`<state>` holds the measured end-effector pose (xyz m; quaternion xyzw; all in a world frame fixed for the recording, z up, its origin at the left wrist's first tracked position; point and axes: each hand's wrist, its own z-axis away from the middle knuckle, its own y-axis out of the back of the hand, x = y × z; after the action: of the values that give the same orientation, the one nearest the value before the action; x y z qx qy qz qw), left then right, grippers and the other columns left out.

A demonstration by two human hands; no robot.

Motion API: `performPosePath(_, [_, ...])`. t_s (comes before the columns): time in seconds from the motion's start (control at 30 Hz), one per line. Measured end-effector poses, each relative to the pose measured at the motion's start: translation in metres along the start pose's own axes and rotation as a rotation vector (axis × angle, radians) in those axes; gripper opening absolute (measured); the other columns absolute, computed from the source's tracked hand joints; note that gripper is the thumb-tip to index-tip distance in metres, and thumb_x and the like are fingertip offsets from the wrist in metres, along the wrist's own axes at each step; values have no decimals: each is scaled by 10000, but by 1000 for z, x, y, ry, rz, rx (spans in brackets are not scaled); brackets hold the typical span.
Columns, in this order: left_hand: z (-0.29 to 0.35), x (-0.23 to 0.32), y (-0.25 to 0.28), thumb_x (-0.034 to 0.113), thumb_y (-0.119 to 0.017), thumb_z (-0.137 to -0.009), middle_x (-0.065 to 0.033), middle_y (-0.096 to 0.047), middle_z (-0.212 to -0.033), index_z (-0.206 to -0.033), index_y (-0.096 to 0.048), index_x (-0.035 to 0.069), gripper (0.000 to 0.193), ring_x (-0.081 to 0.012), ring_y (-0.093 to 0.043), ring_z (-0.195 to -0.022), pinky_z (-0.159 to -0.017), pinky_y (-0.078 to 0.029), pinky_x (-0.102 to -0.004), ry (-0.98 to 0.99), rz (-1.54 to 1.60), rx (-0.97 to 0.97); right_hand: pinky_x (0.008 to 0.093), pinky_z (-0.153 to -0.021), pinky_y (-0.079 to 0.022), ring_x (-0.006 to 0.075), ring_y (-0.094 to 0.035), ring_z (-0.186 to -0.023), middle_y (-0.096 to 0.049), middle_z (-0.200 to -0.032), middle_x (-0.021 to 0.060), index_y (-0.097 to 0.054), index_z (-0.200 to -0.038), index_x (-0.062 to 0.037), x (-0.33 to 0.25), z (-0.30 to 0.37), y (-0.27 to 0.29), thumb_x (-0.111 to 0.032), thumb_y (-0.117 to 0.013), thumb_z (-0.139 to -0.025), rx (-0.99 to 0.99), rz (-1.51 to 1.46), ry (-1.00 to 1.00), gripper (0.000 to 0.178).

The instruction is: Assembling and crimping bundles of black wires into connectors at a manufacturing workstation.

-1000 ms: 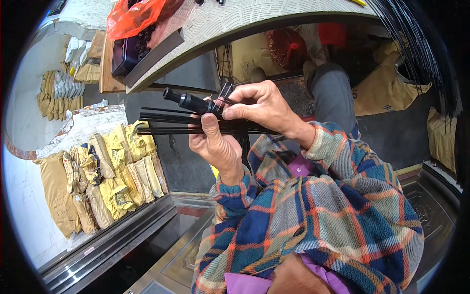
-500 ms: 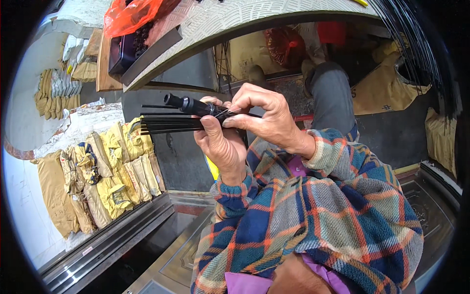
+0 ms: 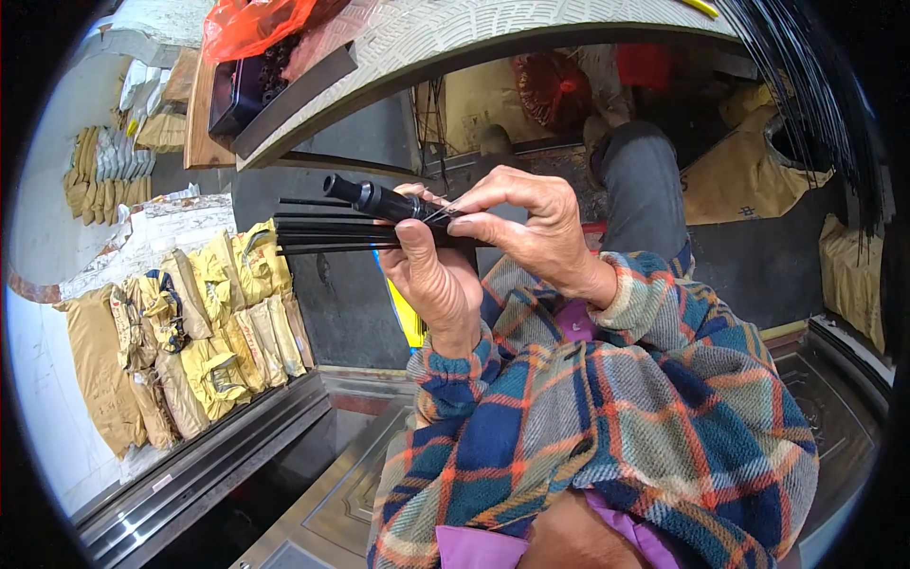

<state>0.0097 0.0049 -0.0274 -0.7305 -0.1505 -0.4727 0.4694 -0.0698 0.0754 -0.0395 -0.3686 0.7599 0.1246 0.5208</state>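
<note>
My left hand (image 3: 431, 284) is closed round a black stepped tube (image 3: 379, 201) and a bundle of thin black rods (image 3: 322, 231). The tube tilts up to the left, with its narrow end out past my fingers. Below it the rods run nearly level, their ends sticking out to the left. My right hand (image 3: 540, 223) comes in from the right, thumb and forefinger pinched together. Between those fingertips is a thin wire (image 3: 440, 212) beside the tube's inner end. How the wire joins the tube and rods is too small to make out.
A pale patterned table (image 3: 493, 21) curves across the top, with an orange-red plastic bag (image 3: 251, 30) and a dark box (image 3: 237, 100) at its left. Wrapped packets (image 3: 213, 332) lie at left. Thin black rods (image 3: 806, 85) hang at upper right. Another person's leg (image 3: 645, 180) is beyond.
My right hand has shifted slightly to the right, its fingertips drawing away from the tube, with the wire showing more plainly. My left hand keeps the tube and rods, moved very slightly right.
</note>
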Motion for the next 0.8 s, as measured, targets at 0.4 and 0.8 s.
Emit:
performPosePath(0.4, [0, -9, -6, 292, -637, -813, -72, -523, -958, -1013, -518, -11, 382, -126, -506, -818, -737, -426, -250, -95, -52, -9, 217, -550, -428, 109, -561, -620, -610, -712, 69, -644, -791, 0, 1, -6, 4, -39, -721, -673, -25, 43, -17, 146])
performPosePath(0.8, [-3, -16, -8, 534, -390, -879, -77, -443, -912, -989, -433, -20, 566, -137, -437, -789, -697, -366, -256, -283, -411, -38, 202, -575, -436, 53, -537, -642, -572, -710, 1, -605, -739, -11, -10, -9, 3, -48, -721, -698, -78, -123, -295, 129])
